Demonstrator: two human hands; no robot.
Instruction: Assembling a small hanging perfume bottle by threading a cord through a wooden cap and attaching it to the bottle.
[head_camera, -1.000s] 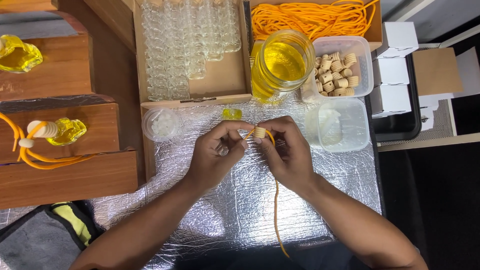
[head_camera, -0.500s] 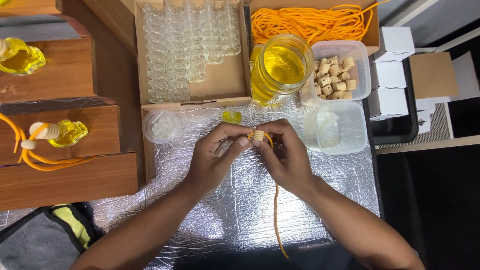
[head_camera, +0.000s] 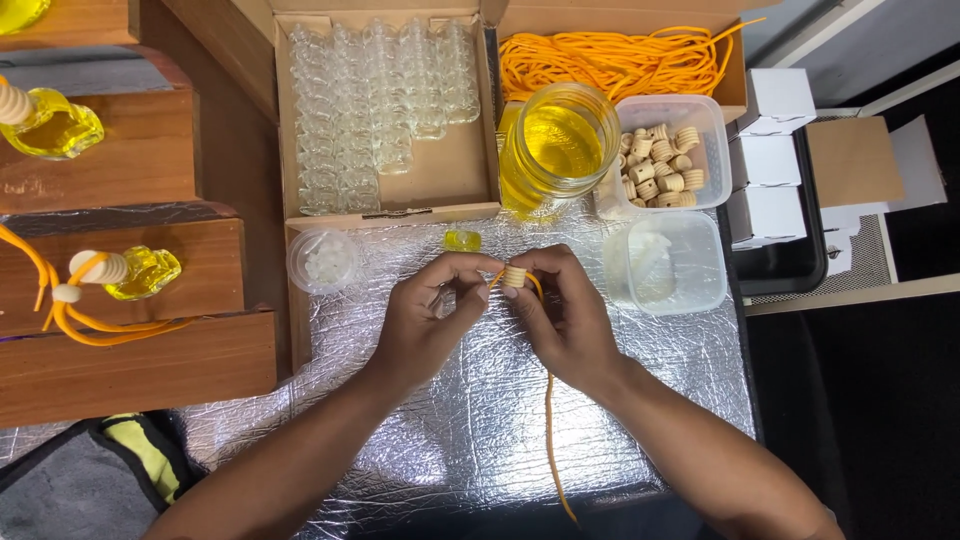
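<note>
Cord going through a wooden cap; most bottles not yet filled.

I log, largest first: the foil mat (head_camera: 440, 440); a box of empty bottles (head_camera: 375, 110); loose cords (head_camera: 610, 62); the jar (head_camera: 560, 145) of yellow liquid; a tub of caps (head_camera: 665, 165). Two finished bottles (head_camera: 150, 272) sit on the wooden steps, left. One small filled bottle (head_camera: 462, 240) waits uncapped, just beyond the hands. Left hand (head_camera: 425, 320) and right hand (head_camera: 570, 320) meet, fingertips pinched shut on the cap (head_camera: 515, 276) and its cord (head_camera: 548, 420).

A carton of small clear glass bottles (head_camera: 385, 110) lies far left; the glass jar of yellow liquid (head_camera: 560, 150) stands right of it; the clear plastic tub of ribbed wooden caps (head_camera: 668, 150) sits further right.
</note>
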